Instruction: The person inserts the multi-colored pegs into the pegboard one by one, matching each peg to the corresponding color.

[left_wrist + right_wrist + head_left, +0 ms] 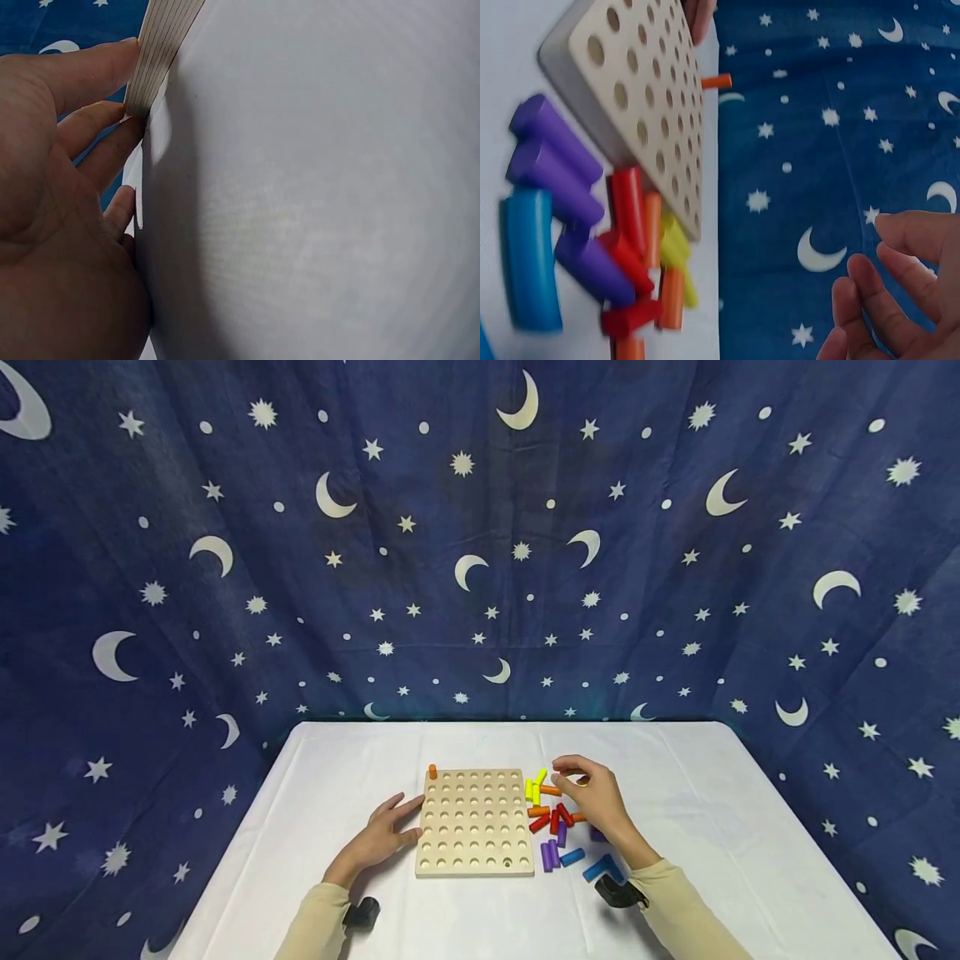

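A square wooden pegboard (475,870) with rows of round holes lies on the table. One orange peg (432,772) stands upright in its far-left corner hole. My left hand (384,837) rests at the board's left side, fingers extended; the left wrist view has its fingertips at the board's edge (159,56). My right hand (597,795) hovers over the far part of the loose pegs, fingers loosely bent. In the right wrist view nothing shows between its fingers. Below lie yellow pegs (536,794), an orange peg (538,812), red pegs (555,822) and purple pegs (547,857).
Blue pegs (572,857) lie nearest the right wrist, whose black wrist camera (619,892) sits just above the table. Loose pegs lie close along the board's right edge. A white cloth (375,747) covers the table, and a dark blue curtain (420,610) hangs behind it.
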The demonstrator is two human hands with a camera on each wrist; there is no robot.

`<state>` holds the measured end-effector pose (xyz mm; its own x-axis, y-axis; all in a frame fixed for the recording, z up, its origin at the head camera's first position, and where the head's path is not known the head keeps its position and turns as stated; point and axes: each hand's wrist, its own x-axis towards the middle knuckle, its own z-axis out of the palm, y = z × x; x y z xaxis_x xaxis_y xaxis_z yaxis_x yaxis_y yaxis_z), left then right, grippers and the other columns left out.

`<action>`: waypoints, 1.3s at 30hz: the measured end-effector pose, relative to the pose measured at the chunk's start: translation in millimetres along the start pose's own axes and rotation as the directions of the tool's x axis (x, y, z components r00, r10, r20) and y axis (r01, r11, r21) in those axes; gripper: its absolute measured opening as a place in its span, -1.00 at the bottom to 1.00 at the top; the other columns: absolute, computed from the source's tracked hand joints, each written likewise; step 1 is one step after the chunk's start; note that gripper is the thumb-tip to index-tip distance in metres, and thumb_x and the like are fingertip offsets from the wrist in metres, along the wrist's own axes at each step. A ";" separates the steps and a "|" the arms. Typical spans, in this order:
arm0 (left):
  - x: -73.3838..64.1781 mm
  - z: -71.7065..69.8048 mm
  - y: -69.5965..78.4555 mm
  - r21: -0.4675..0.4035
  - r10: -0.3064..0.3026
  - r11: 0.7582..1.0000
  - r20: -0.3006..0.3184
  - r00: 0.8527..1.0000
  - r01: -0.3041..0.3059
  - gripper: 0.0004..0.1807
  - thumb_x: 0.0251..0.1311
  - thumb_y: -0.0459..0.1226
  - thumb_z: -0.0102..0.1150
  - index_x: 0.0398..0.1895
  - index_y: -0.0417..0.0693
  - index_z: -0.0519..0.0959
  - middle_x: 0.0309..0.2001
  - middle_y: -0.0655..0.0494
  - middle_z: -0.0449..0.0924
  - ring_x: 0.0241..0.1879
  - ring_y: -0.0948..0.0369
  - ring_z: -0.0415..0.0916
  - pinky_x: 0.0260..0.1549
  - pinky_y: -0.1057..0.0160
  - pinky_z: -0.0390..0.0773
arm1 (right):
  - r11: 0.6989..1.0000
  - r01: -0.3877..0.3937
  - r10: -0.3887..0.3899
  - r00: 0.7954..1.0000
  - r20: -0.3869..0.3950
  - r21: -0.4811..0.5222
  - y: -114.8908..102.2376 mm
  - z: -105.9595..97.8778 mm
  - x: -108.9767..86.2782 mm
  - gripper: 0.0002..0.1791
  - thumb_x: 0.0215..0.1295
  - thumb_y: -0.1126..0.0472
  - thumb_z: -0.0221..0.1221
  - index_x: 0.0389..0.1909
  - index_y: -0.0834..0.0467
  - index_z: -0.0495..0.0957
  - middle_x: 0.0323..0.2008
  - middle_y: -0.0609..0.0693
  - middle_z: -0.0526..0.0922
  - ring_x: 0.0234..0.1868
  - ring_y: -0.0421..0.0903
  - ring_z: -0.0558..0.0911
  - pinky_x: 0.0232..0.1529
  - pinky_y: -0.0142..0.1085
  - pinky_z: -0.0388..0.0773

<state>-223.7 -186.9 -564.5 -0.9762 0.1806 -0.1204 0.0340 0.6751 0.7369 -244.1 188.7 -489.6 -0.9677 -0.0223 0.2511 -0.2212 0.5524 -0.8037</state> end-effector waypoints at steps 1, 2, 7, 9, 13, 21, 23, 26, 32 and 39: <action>-0.3 0.1 -0.3 0.001 -0.005 1.000 0.001 1.000 0.005 -0.33 0.17 -0.05 0.31 0.39 0.17 0.40 0.51 -0.20 0.09 0.50 -0.28 -0.06 0.35 -0.44 0.02 | 1.000 -0.004 0.004 1.000 -0.002 -0.016 2.8 -3.3 -0.3 -0.78 0.24 0.19 0.32 -0.09 0.09 0.69 -0.15 -0.02 0.75 -0.09 -0.06 0.65 -0.09 -0.29 0.51; -0.6 0.1 -0.1 0.001 -0.007 1.000 0.005 1.000 0.007 -0.33 0.18 -0.05 0.31 0.39 0.18 0.40 0.52 -0.20 0.08 0.50 -0.28 -0.06 0.35 -0.44 0.02 | 1.000 -0.014 0.014 1.000 -0.006 -0.024 4.9 -6.8 -0.9 -0.77 0.24 0.18 0.32 -0.09 0.08 0.69 -0.15 -0.02 0.75 -0.10 -0.06 0.65 -0.10 -0.31 0.51; 0.6 -1.5 0.7 0.004 -0.005 1.000 0.007 1.000 0.005 -0.32 0.18 -0.03 0.30 0.40 0.19 0.39 0.52 -0.19 0.07 0.50 -0.28 -0.06 0.35 -0.44 0.02 | 0.996 -0.054 0.052 0.998 -0.029 -0.069 19.3 -22.8 -2.5 -0.74 0.25 0.14 0.32 -0.06 0.09 0.69 -0.17 0.01 0.75 -0.12 -0.06 0.63 -0.14 -0.38 0.48; 1.0 -2.5 0.7 0.012 -0.002 1.000 0.004 1.000 0.002 -0.32 0.18 -0.03 0.31 0.39 0.19 0.39 0.52 -0.20 0.08 0.50 -0.28 -0.05 0.34 -0.44 0.03 | 0.995 -0.065 0.063 0.998 -0.033 -0.079 25.9 -28.0 -3.4 -0.74 0.26 0.14 0.32 -0.05 0.09 0.69 -0.18 0.02 0.75 -0.13 -0.08 0.63 -0.15 -0.40 0.47; 0.7 -3.4 0.4 0.009 -0.009 1.000 0.008 1.000 0.009 -0.33 0.19 -0.05 0.31 0.40 0.18 0.39 0.52 -0.20 0.07 0.51 -0.27 -0.07 0.36 -0.43 0.02 | 0.993 -0.077 0.074 0.997 -0.037 -0.088 39.9 -35.8 -6.1 -0.73 0.25 0.15 0.32 -0.05 0.11 0.69 -0.19 0.05 0.75 -0.17 -0.18 0.62 -0.18 -0.43 0.46; 1.1 -3.9 1.1 0.011 -0.013 1.000 0.023 1.000 0.013 -0.32 0.19 -0.03 0.30 0.40 0.20 0.38 0.53 -0.18 0.06 0.51 -0.27 -0.07 0.35 -0.44 0.04 | 0.986 -0.097 0.092 0.995 -0.041 -0.135 62.3 -44.1 -12.2 -0.74 0.22 0.19 0.34 -0.07 0.14 0.70 -0.24 0.05 0.76 -0.17 -0.14 0.64 -0.12 -0.31 0.55; 1.9 -5.1 1.3 0.011 -0.016 1.000 0.028 0.999 0.016 -0.32 0.19 -0.03 0.29 0.41 0.21 0.38 0.53 -0.18 0.04 0.52 -0.26 -0.09 0.36 -0.43 0.02 | 0.984 -0.102 0.098 0.995 -0.029 -0.146 65.5 -46.2 -13.2 -0.74 0.23 0.19 0.33 -0.07 0.14 0.70 -0.25 0.04 0.76 -0.17 -0.11 0.64 -0.09 -0.26 0.55; 3.1 -8.6 2.5 0.007 -0.006 1.000 0.013 1.000 0.005 -0.33 0.20 -0.04 0.29 0.40 0.19 0.38 0.53 -0.21 0.04 0.51 -0.27 -0.09 0.36 -0.43 0.01 | 0.984 -0.093 0.092 0.996 -0.013 -0.152 68.5 -49.3 -13.1 -0.73 0.23 0.16 0.33 -0.07 0.15 0.70 -0.26 0.04 0.76 -0.17 -0.06 0.65 -0.07 -0.20 0.55; 2.9 -9.5 3.2 0.005 -0.003 1.000 0.021 1.000 0.003 -0.32 0.20 -0.04 0.29 0.41 0.20 0.37 0.53 -0.22 0.03 0.52 -0.27 -0.11 0.36 -0.44 0.00 | 0.978 -0.105 0.114 0.993 0.038 -0.182 74.8 -54.7 -16.7 -0.73 0.22 0.16 0.34 -0.07 0.13 0.70 -0.27 0.00 0.74 -0.15 -0.05 0.64 -0.11 -0.24 0.51; 0.6 -7.1 2.3 0.014 0.002 1.000 0.018 1.000 -0.002 -0.32 0.18 -0.05 0.31 0.39 0.18 0.40 0.52 -0.24 0.06 0.50 -0.29 -0.08 0.34 -0.46 0.02 | 0.974 -0.146 0.167 0.979 0.116 -0.175 82.8 -46.0 -20.0 -0.71 0.22 0.16 0.33 -0.04 0.13 0.69 -0.22 0.01 0.74 -0.12 -0.05 0.63 -0.11 -0.25 0.54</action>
<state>-225.7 -190.3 -558.2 -0.9720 0.1949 -0.1315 0.0388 0.6848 0.7277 -237.6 273.1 -536.3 -0.9985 -0.0256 0.0490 -0.0532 0.6868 -0.7249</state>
